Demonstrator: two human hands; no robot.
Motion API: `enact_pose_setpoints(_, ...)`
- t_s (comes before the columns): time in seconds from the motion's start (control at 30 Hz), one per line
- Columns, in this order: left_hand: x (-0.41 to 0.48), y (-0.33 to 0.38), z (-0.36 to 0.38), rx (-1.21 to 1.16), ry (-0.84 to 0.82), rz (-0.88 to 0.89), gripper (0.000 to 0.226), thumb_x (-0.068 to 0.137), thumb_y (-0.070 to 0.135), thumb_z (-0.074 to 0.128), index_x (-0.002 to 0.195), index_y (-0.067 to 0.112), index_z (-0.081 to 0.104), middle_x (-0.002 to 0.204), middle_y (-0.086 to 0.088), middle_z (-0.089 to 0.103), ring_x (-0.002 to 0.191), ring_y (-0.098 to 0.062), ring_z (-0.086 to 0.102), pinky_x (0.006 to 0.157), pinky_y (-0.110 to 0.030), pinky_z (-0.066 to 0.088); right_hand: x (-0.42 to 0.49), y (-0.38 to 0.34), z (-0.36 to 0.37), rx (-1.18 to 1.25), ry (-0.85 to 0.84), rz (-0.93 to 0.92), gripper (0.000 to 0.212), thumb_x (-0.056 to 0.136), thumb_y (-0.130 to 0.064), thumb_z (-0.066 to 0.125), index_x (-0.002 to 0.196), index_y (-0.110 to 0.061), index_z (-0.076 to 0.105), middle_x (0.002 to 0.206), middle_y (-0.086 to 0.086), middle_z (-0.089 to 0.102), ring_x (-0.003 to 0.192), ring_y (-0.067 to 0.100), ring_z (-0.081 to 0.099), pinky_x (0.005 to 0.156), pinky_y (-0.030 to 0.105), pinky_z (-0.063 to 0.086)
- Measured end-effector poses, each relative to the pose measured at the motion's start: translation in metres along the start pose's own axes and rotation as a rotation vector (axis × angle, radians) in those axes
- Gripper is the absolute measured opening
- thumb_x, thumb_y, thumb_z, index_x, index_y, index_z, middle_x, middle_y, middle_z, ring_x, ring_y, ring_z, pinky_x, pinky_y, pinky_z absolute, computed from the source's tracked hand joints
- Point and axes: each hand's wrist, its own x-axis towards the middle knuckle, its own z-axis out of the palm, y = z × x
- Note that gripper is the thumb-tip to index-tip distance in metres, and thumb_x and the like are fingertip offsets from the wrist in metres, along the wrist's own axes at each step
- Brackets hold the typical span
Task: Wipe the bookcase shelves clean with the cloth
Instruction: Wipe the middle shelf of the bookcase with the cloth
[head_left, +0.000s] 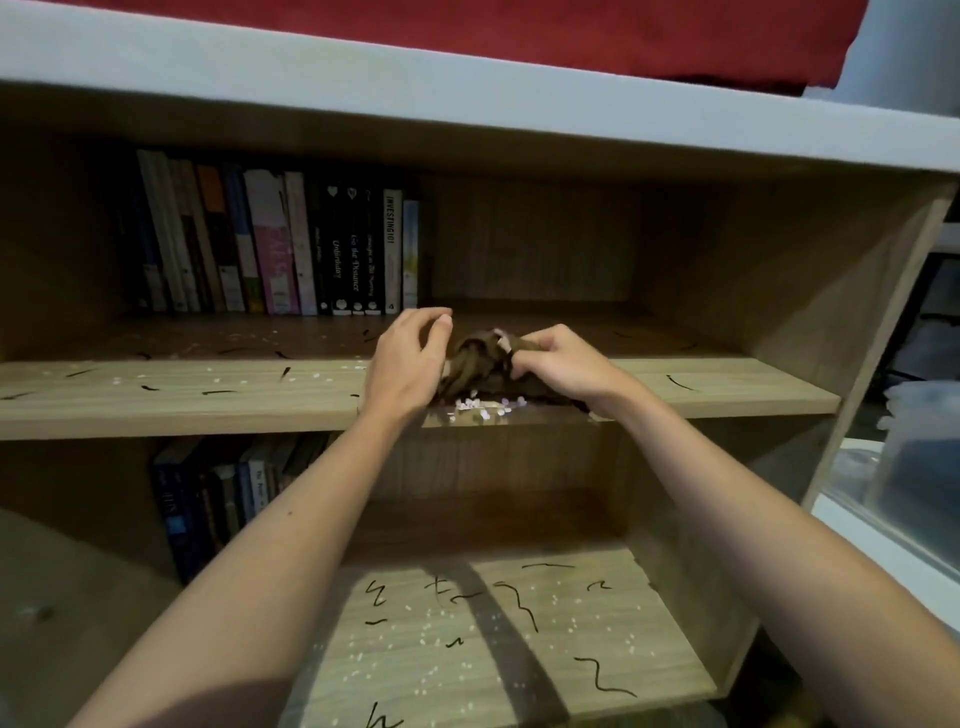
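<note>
The right hand (561, 364) grips the bunched cloth (478, 358); the left hand (405, 364) curls beside it, grasp unclear. Crumbs (483, 408) lie before the cloth, books (280, 249) behind-left.

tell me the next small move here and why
Probably sweep the cloth leftward along the middle shelf: the right hand grips it bunched, crumbs sit piled at the front edge, and more crumbs and dark marks lie to the left.

Arms outstretched, left hand (410, 364) loosely curled, right hand (558, 364) gripping cloth (478, 358)
</note>
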Motion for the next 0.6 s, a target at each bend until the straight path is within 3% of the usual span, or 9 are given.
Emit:
enact_pose_setpoints(0.07, -0.004, 0.004, -0.006, -0.08, -0.091, -0.05, 0.033, 0.099, 0.026, 0.039, 0.124, 0.015, 0.057, 0.129, -0.002, 0.053, 0.118, -0.012, 0.046, 0.095, -0.024, 0.034, 0.001, 0.002, -0.003, 0.018, 0.134, 0.037, 0.016, 0.082, -0.016, 0.053, 0.077, -0.006, 0.064, 0.07, 0.008, 0.058, 0.068, 0.02, 0.054, 0.065, 0.032, 0.041)
enact_pose_setpoints(0.17, -0.017, 0.006, -0.01, 0.33, -0.315, -0.02, 0.043, 0.101, 0.034, 0.028, 0.136, 0.016, 0.045, 0.145, -0.004, 0.039, 0.135, -0.019, 0.032, 0.113, -0.04, 0.019, 0.006, 0.002, 0.01, -0.147, 0.191, 0.048, 0.018, 0.087, -0.018, 0.05, 0.084, -0.011, 0.067, 0.073, 0.003, 0.06, 0.069, 0.016, 0.054, 0.061, 0.027, 0.04)
enact_pose_setpoints(0.23, -0.025, 0.002, -0.015, 0.5, -0.315, -0.009, 0.048, 0.101, 0.039, 0.02, 0.142, 0.021, 0.035, 0.154, 0.001, 0.025, 0.144, -0.016, 0.014, 0.116, -0.044, 0.002, 0.002, 0.001, 0.022, -0.253, 0.193, -0.009, 0.019, 0.088, -0.017, 0.05, 0.091, -0.009, 0.067, 0.09, 0.005, 0.062, 0.083, 0.017, 0.054, 0.069, 0.027, 0.041)
enact_pose_setpoints(0.3, -0.031, -0.004, -0.024, 0.528, -0.271, 0.035, 0.048, 0.101, 0.04, 0.019, 0.145, 0.024, 0.031, 0.156, 0.005, 0.019, 0.145, -0.013, 0.004, 0.116, -0.042, -0.005, -0.01, 0.002, 0.03, -0.272, 0.193, -0.083, 0.021, 0.088, -0.017, 0.05, 0.094, -0.007, 0.067, 0.101, 0.005, 0.063, 0.092, 0.017, 0.052, 0.076, 0.028, 0.04)
enact_pose_setpoints(0.4, -0.041, -0.016, -0.034, 0.602, -0.317, 0.095, 0.049, 0.101, 0.042, 0.018, 0.147, 0.029, 0.024, 0.158, 0.009, 0.011, 0.145, -0.009, -0.003, 0.115, -0.041, -0.011, -0.035, 0.0, 0.029, -0.167, 0.135, -0.144, 0.019, 0.09, -0.016, 0.05, 0.09, -0.005, 0.066, 0.095, 0.006, 0.061, 0.087, 0.013, 0.05, 0.073, 0.026, 0.039)
enact_pose_setpoints(0.47, -0.047, -0.023, -0.035, 0.676, -0.368, 0.098, 0.049, 0.1, 0.045, 0.015, 0.148, 0.033, 0.021, 0.158, 0.01, 0.007, 0.145, -0.009, -0.004, 0.114, -0.043, -0.012, -0.043, 0.0, 0.024, -0.066, 0.152, -0.119, 0.02, 0.09, -0.013, 0.049, 0.09, 0.0, 0.064, 0.093, 0.003, 0.06, 0.082, 0.008, 0.049, 0.07, 0.017, 0.039)
enact_pose_setpoints(0.53, -0.052, -0.026, -0.03, 0.691, -0.391, 0.113, 0.048, 0.099, 0.048, 0.013, 0.146, 0.04, 0.021, 0.158, 0.012, 0.006, 0.145, -0.01, -0.004, 0.113, -0.045, -0.011, -0.04, 0.004, 0.021, -0.123, 0.295, -0.102, 0.02, 0.091, -0.015, 0.049, 0.1, -0.006, 0.065, 0.103, -0.005, 0.057, 0.097, 0.005, 0.043, 0.084, 0.017, 0.036)
enact_pose_setpoints(0.6, -0.053, -0.022, -0.027, 0.647, -0.408, 0.104, 0.046, 0.099, 0.049, 0.012, 0.144, 0.044, 0.02, 0.158, 0.012, 0.005, 0.145, -0.01, -0.004, 0.113, -0.046, -0.012, -0.034, 0.011, 0.027, -0.218, 0.407, -0.076, 0.024, 0.092, -0.018, 0.049, 0.108, -0.009, 0.064, 0.116, -0.003, 0.054, 0.112, 0.01, 0.035, 0.099, 0.029, 0.035)
